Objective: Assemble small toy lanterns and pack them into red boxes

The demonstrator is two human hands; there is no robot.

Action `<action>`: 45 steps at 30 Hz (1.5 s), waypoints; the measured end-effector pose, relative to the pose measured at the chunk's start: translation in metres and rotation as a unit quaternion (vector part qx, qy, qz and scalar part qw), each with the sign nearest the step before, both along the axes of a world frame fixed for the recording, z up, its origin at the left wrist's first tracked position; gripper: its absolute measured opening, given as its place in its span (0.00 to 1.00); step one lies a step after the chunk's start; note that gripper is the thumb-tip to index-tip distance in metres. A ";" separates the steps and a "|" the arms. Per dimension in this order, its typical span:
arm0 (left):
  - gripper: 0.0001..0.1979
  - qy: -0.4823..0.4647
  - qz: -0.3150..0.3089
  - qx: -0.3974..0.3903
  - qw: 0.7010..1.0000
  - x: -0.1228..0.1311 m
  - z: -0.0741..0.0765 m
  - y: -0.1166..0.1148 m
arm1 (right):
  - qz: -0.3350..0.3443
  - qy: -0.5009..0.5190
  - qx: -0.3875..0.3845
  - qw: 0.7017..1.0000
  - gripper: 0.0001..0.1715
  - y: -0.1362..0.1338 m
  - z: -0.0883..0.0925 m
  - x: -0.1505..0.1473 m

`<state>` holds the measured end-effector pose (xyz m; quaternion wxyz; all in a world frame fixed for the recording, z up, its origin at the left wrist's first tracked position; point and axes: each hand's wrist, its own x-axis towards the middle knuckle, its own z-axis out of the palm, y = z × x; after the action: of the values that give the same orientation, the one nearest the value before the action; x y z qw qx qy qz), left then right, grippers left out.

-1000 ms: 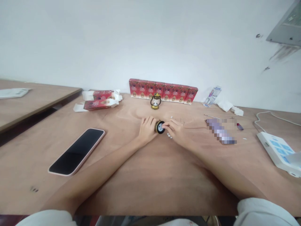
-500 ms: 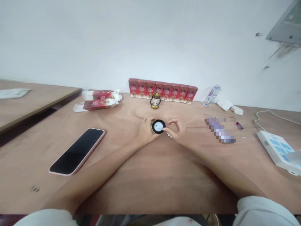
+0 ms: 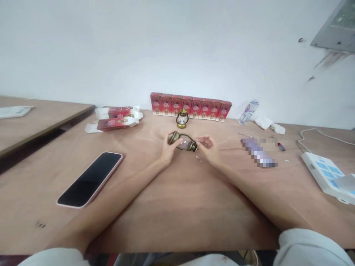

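A small gold and black toy lantern [image 3: 183, 142] lies sideways above the table, held between both hands. My left hand [image 3: 167, 149] grips its left end, fingers curled round it. My right hand [image 3: 207, 147] pinches at its right end with fingers bent. Under my right hand a few tiny button cells [image 3: 199, 159] lie on the wooden table [image 3: 177, 207]. A second lantern [image 3: 181, 118] stands upright behind, in front of a row of red boxes [image 3: 190, 105].
A pink-cased phone [image 3: 90, 178] lies face up at the left. Two opened red boxes [image 3: 116, 118] lie at the back left. A white power strip [image 3: 327, 176] with a cable sits at the right, crumpled wrappers [image 3: 260, 120] at the back right.
The lantern was turned from base-towards-me to lying sideways, and both hands lifted slightly with it. My right hand's fingers slid from the base to its right end.
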<state>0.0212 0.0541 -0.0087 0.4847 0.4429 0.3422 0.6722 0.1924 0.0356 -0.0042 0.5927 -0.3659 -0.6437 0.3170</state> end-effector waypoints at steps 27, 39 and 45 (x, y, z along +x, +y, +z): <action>0.22 0.054 -0.039 -0.094 0.993 -0.005 0.002 0.006 | -0.081 -0.361 -0.064 0.927 0.13 0.012 0.053 0.040; 0.21 0.041 -0.036 -0.085 0.995 -0.006 -0.005 0.012 | -0.141 -0.755 -0.051 0.638 0.19 0.007 0.037 0.036; 0.19 0.054 -0.037 -0.081 0.995 -0.006 -0.006 0.012 | -0.135 -0.762 -0.051 0.631 0.19 0.013 0.038 0.046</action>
<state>0.0150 0.0663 -0.0147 0.5242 0.4503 0.4048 0.5987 0.2381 0.0484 0.0333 -0.0923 -0.5898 -0.7923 -0.1259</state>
